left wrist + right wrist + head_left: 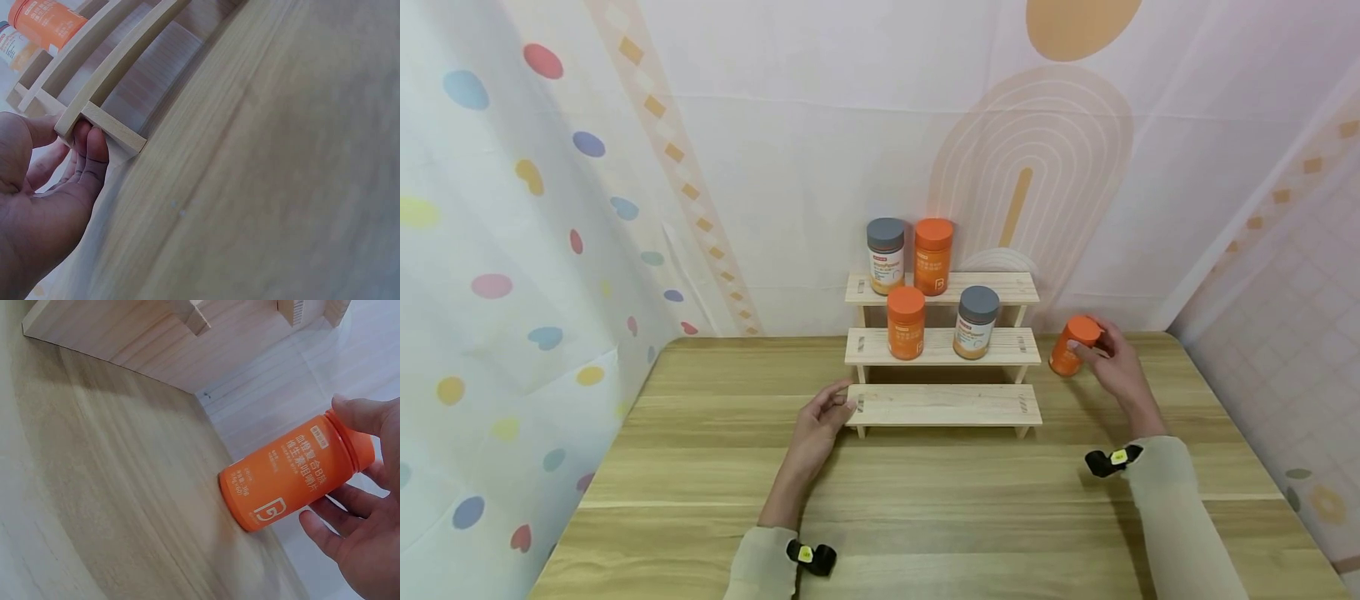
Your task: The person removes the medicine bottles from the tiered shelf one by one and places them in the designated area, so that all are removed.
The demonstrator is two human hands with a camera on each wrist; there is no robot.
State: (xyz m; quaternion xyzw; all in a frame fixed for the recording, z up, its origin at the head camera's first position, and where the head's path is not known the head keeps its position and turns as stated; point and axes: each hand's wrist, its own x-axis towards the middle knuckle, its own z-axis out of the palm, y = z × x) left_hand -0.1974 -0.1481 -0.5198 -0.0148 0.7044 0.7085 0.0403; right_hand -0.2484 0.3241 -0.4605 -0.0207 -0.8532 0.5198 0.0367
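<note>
My right hand (pixel 1116 362) grips an orange supplement bottle (pixel 287 472) near its cap, to the right of a three-tier wooden shelf (pixel 943 404). The thumb lies on one side of the bottle and the fingers on the other. With its thumb above and fingers below, my left hand (pixel 56 194) pinches the left end of the lowest tier. On the middle tier stand an orange bottle (pixel 906 325) and a grey-capped bottle (pixel 976 325). The top tier carries another grey-capped bottle (pixel 886 257) and another orange bottle (pixel 933 258).
The shelf stands towards the back of a wood-grain table (pixel 940 517). Behind it hangs a patterned cloth (pixel 820 167), with more cloth at the left and right sides. Each wrist wears a small black camera, such as the right wrist camera (pixel 1105 462).
</note>
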